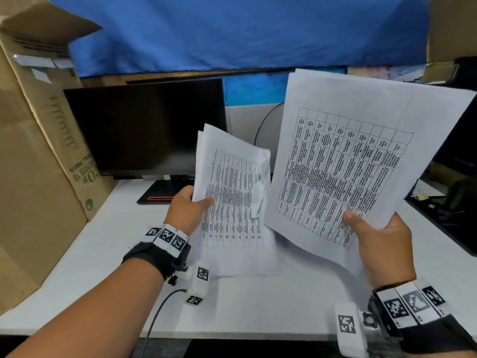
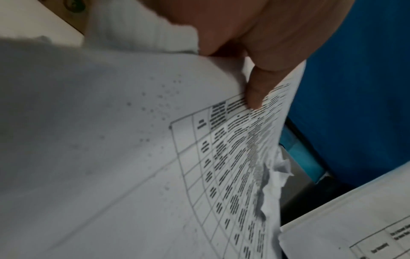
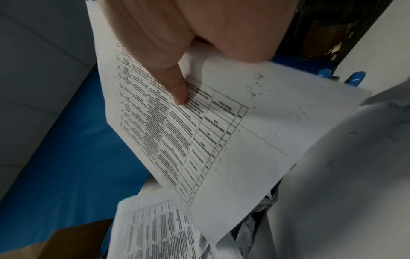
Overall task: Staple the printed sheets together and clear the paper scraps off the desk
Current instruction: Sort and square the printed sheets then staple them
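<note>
My left hand (image 1: 189,205) pinches a crumpled, torn stack of printed sheets (image 1: 232,192) above the white desk (image 1: 90,254), thumb on the printed table. Its ragged right edge (image 2: 269,177) shows in the left wrist view, with the thumb (image 2: 255,91) pressed on the print. My right hand (image 1: 379,241) holds a flatter set of printed sheets (image 1: 343,166) with a grid table, raised at the right. In the right wrist view the thumb (image 3: 175,84) lies on that top sheet (image 3: 221,131). No stapler is in view.
A dark monitor (image 1: 144,127) stands at the back of the desk on a black base (image 1: 162,193). A large cardboard box (image 1: 38,156) leans at the left. Blue cloth (image 1: 232,34) hangs behind. Dark equipment (image 1: 459,202) sits at the right edge.
</note>
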